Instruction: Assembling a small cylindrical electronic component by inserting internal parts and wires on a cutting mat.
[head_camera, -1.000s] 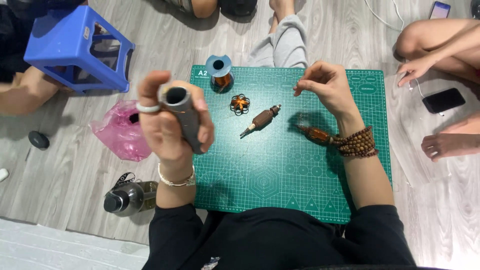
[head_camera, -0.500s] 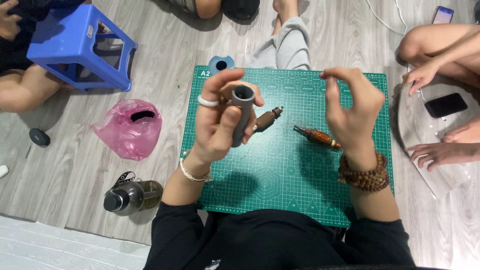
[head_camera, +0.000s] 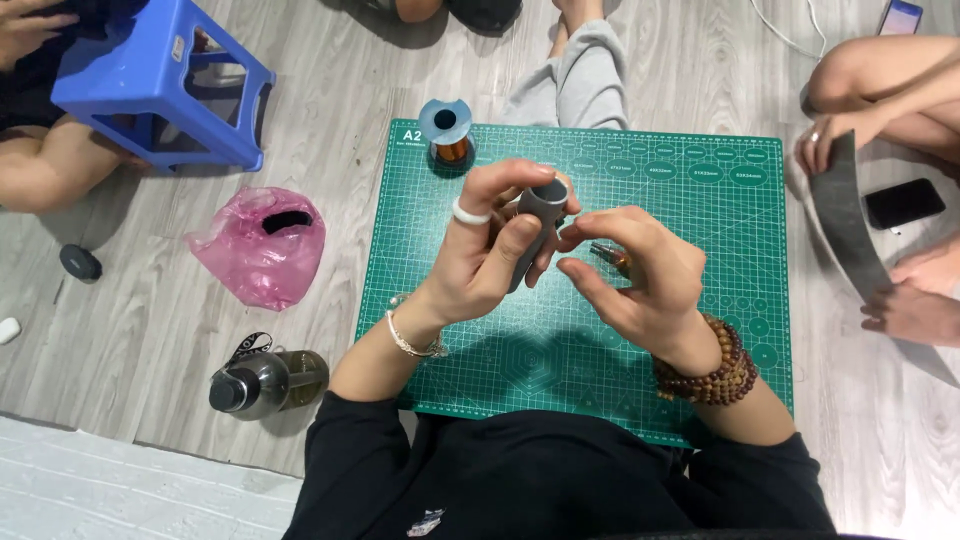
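My left hand, wearing a white ring and a thin bracelet, grips a dark grey tube upright over the green cutting mat. My right hand, with a brown bead bracelet at the wrist, is right beside the tube, fingertips pinched near its open top; whether it holds anything small I cannot tell. A brown wooden-handled tool lies on the mat, mostly hidden under my right hand. A blue spool of copper wire stands at the mat's far left corner.
A blue plastic stool stands at the far left, a pink plastic bag lies left of the mat, and a dark bottle rests near my left elbow. Another person's hands hold a grey strip at right, beside a black phone.
Both hands have drawn together over the mat's middle; the left carried the tube rightward, and the right came in from the right to the tube's top, covering the brown tool.
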